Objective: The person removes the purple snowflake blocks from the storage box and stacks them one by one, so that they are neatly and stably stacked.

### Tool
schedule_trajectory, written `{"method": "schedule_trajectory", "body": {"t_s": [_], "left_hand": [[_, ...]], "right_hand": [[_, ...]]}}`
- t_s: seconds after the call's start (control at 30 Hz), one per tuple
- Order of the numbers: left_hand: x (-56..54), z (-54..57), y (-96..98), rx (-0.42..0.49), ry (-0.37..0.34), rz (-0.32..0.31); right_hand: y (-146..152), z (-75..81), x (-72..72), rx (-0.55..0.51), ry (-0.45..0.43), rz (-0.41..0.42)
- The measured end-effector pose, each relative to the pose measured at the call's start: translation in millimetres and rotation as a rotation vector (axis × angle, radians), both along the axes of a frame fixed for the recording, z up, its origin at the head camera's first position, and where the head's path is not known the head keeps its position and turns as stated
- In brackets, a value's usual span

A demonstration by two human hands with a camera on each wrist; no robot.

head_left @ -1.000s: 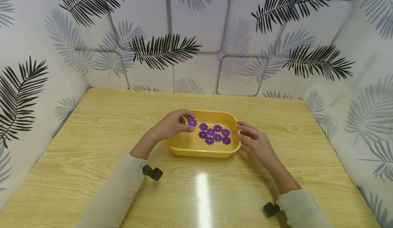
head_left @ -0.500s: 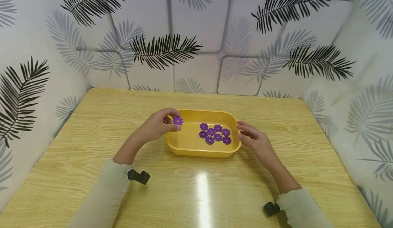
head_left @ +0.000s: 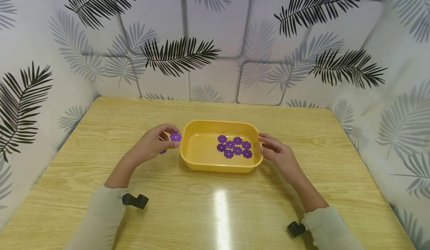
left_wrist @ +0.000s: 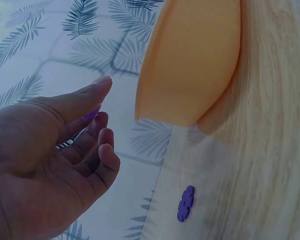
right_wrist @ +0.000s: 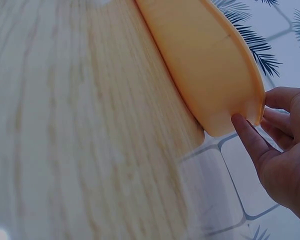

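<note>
My left hand (head_left: 149, 144) pinches a purple flower-shaped disc (head_left: 175, 137) between thumb and fingers, just left of a yellow plastic basin (head_left: 201, 147). In the left wrist view most of that disc is hidden behind the thumb. Another purple disc (left_wrist: 186, 204) lies on the table below this hand; in the head view only its edge shows. Several more purple discs (head_left: 230, 144) lie in the right half of the basin. At the basin's right end my right hand (head_left: 281, 156) rests its fingertips on the rim and its thumb against the outer wall (right_wrist: 210, 65).
The basin stands mid-table on a light wood-grain tabletop (head_left: 188, 205). A leaf-patterned covering (head_left: 215, 74) rises behind and at both sides. A black wrist camera (head_left: 136, 201) sits at the left cuff, another (head_left: 296, 229) at the right.
My left hand has carried the pinched disc leftward out of the basin, past its left rim. The disc on the table has come into sight. My right hand has stayed in place.
</note>
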State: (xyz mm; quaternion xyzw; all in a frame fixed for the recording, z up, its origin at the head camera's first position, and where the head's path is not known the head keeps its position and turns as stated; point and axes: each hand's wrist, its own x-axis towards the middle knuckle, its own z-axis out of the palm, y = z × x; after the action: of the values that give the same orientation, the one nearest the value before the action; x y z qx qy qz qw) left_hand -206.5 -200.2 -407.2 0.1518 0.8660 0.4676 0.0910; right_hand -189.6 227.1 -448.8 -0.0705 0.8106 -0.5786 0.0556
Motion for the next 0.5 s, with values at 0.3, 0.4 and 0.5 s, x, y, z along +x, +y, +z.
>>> {"method": "schedule_trajectory", "body": {"t_s": [0.3, 0.4, 0.5], "left_hand": [[-0.9, -18.8, -30.2, -0.09, 0.0, 0.042], [-2.5, -24.2, -36.2, -0.111, -0.02, 0.046], [-4.3, -30.5, -40.9, -0.136, -0.031, 0.056]], "right_hand": [[-0.2, 0.5, 0.0, 0.004, -0.002, 0.003], [-0.2, 0.4, -0.2, 0.0, -0.004, 0.001], [-0.3, 0.6, -0.2, -0.004, -0.005, 0.002]]}}
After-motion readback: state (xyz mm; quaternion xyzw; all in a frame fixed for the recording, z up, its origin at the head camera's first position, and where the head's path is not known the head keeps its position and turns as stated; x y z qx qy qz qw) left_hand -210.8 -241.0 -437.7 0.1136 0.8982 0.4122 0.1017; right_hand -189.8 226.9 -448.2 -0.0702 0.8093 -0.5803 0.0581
